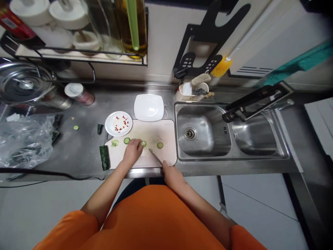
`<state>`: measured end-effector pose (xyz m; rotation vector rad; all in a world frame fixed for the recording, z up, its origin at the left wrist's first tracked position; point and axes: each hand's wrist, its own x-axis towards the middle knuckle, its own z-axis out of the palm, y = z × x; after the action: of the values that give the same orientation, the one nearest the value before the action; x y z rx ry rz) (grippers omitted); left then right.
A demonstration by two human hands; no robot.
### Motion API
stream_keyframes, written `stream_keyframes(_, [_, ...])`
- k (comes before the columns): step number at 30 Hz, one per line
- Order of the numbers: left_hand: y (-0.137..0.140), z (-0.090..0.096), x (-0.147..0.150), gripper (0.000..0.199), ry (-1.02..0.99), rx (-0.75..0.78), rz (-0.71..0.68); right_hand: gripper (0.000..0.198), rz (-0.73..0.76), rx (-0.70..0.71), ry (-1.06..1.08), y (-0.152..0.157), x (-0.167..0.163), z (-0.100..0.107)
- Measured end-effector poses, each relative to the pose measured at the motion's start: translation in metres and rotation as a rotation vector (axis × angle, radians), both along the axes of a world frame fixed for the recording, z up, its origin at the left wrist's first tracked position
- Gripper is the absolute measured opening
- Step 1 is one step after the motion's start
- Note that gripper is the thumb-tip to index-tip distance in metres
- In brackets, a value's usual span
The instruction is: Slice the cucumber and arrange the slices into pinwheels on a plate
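My left hand [133,152] is over the white cutting board [166,130], its fingers drawn together at the edge of a cucumber slice [144,143]. In my right hand [173,174] is a knife [156,158], gripped by the handle at the board's front edge, the blade pointing up and left toward that slice. Another cucumber slice [160,145] lies to the right. Left of my left hand are a further slice [127,140] and a small pile of thin cucumber pieces [114,143]. A large piece of cucumber [104,158] rests along the board's left edge.
Behind the board stand a white plate with red chilli pieces [119,123] and a square white plate [149,107]. A cucumber end [100,129] and a plastic bag [26,139] lie left. On the right is a double sink [203,132] with a black faucet [249,102].
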<state>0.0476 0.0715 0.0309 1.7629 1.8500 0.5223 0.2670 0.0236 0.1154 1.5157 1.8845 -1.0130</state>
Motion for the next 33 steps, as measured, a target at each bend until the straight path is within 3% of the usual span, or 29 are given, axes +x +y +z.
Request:
stream_keyframes(7, [-0.017, -0.012, 0.005, 0.03, -0.029, 0.046, 0.091, 0.035, -0.001, -0.014, -0.003, 0.004, -0.003, 0.003])
stream_keyframes(13, [-0.016, -0.019, 0.008, 0.027, -0.044, 0.051, 0.136, 0.031, 0.049, 0.072, -0.036, 0.013, -0.025, 0.009])
stream_keyframes(22, [-0.017, -0.021, 0.009, 0.026, -0.084, 0.061, 0.172, 0.032, 0.127, 0.179, -0.022, 0.016, -0.043, -0.002])
stream_keyframes(33, [-0.017, -0.019, 0.009, 0.026, -0.098, 0.052, 0.182, 0.03, 0.1, 0.147, -0.04, 0.018, -0.05, 0.004])
